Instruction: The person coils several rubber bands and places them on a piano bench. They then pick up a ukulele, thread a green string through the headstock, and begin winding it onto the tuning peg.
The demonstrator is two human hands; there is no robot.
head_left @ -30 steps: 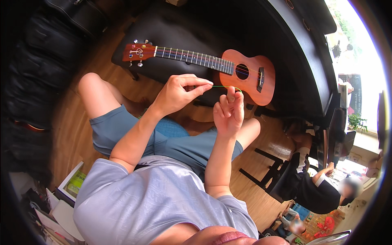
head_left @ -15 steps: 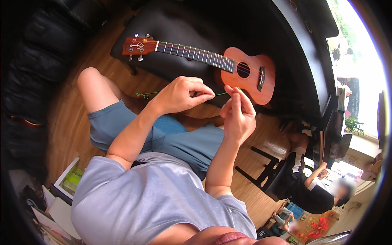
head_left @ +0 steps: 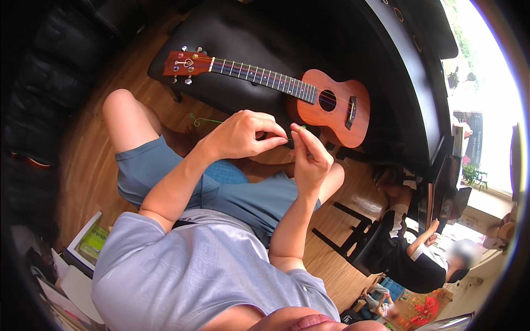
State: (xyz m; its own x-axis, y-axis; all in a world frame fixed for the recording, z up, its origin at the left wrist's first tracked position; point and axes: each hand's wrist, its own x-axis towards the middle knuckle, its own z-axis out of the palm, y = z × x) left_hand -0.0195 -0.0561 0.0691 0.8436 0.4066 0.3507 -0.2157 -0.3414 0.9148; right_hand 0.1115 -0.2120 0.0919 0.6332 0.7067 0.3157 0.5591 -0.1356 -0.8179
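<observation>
A thin green ukulele string (head_left: 207, 120) runs between my two hands, its curled loose end trailing out to the left. My left hand (head_left: 243, 135) pinches it between thumb and forefinger. Close by on the right, my right hand (head_left: 312, 157) is closed in a pinch too, with a bit of green showing at its fingertips. A brown ukulele (head_left: 314, 116) lies face up beyond my hands, headstock to the left, several strings along its neck. Neither hand touches it.
Under the ukulele is a black padded bench (head_left: 190, 47). A large black piano-like body (head_left: 406, 83) curves around the right. Another person (head_left: 417, 256) sits at the far right. A white box (head_left: 85, 243) with something green inside stands at the lower left.
My right hand has come lower and slightly left, its fingertips now nearer my left hand. The string between them shows less. The ukulele has stayed on the bench.
</observation>
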